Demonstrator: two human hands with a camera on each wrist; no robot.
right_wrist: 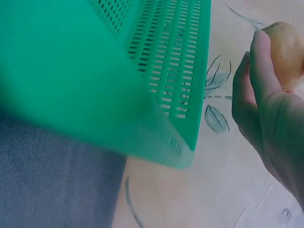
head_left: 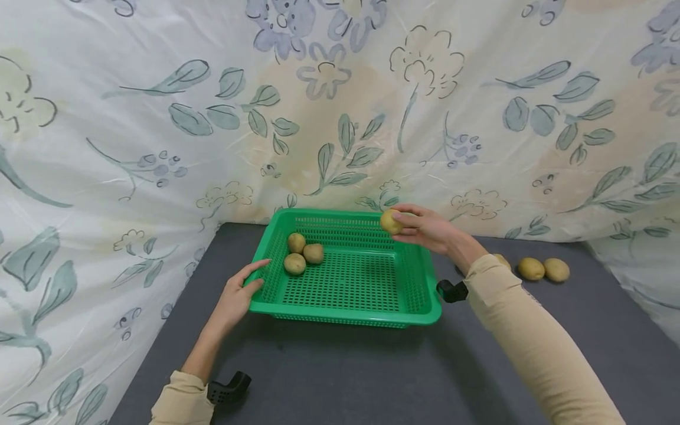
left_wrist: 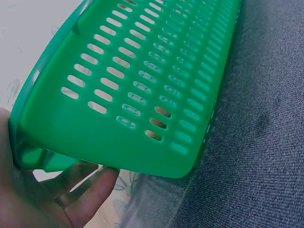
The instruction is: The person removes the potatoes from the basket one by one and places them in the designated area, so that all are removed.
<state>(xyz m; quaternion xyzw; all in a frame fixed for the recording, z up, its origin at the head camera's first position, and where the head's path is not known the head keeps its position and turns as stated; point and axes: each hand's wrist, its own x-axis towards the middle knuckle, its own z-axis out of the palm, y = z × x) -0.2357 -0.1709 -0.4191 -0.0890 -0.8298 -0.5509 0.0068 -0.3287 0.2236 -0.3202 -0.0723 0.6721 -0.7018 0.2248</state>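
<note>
A green plastic basket [head_left: 345, 317] with slotted walls stands on the dark tabletop. Its left rim is gripped by my left hand [head_left: 237, 295]; the left wrist view shows the fingers [left_wrist: 97, 192] curled under the rim at the corner. Up over the basket's right back corner, my right hand [head_left: 427, 229] holds a potato [head_left: 390, 222] between thumb and fingers. In the right wrist view this potato [right_wrist: 286, 54] is cut off by the picture edge. Inside the basket, at its left, three potatoes [head_left: 295, 264] lie close together.
Several more potatoes [head_left: 531, 269] lie on the table to the right, one partly hidden behind the right sleeve. A floral sheet [head_left: 340, 118] hangs behind the table and along its sides. The dark tabletop [head_left: 340, 378] extends in front of the basket.
</note>
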